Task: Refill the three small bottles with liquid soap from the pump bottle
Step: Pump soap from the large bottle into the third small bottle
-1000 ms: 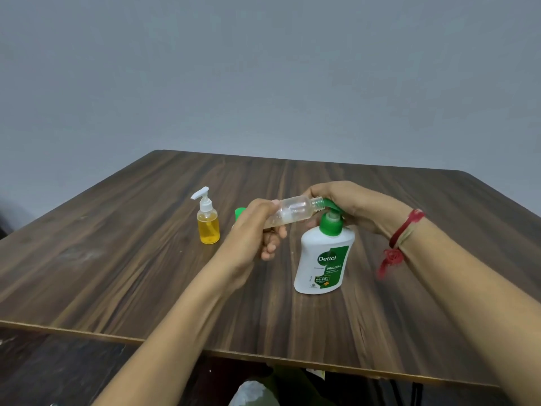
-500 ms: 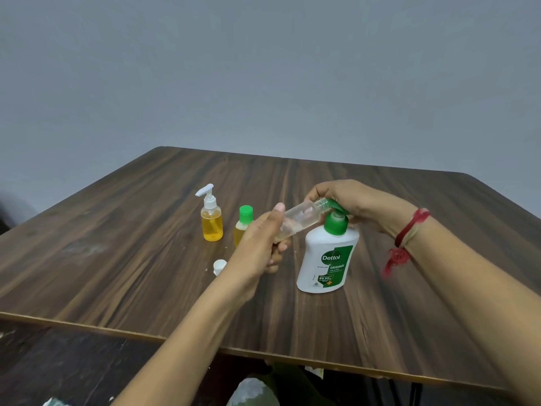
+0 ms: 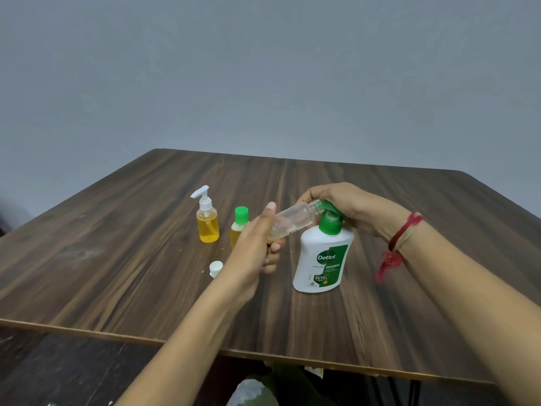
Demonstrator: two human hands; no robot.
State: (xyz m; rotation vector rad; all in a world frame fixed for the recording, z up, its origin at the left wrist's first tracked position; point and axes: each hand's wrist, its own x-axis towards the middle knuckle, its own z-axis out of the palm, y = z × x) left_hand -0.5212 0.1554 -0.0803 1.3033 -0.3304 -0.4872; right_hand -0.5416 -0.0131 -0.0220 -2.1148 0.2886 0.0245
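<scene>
Left hand (image 3: 257, 247) sits lower than a second ago, uncovering the green-capped bottle (image 3: 240, 216) and white cap (image 3: 216, 268) left of the pump bottle (image 3: 322, 259).
Its fingers grip the base of the clear small bottle (image 3: 292, 219), tilted with its open neck at the pump bottle's spout; the right hand (image 3: 345, 206) curls over the pump head. Farther left of the pump bottle, a yellow-filled dispenser bottle (image 3: 208, 227) stands on the table (image 3: 117, 259).

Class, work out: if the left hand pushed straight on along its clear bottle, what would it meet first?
Probably the green pump spout, under the right hand; depth is unclear.
</scene>
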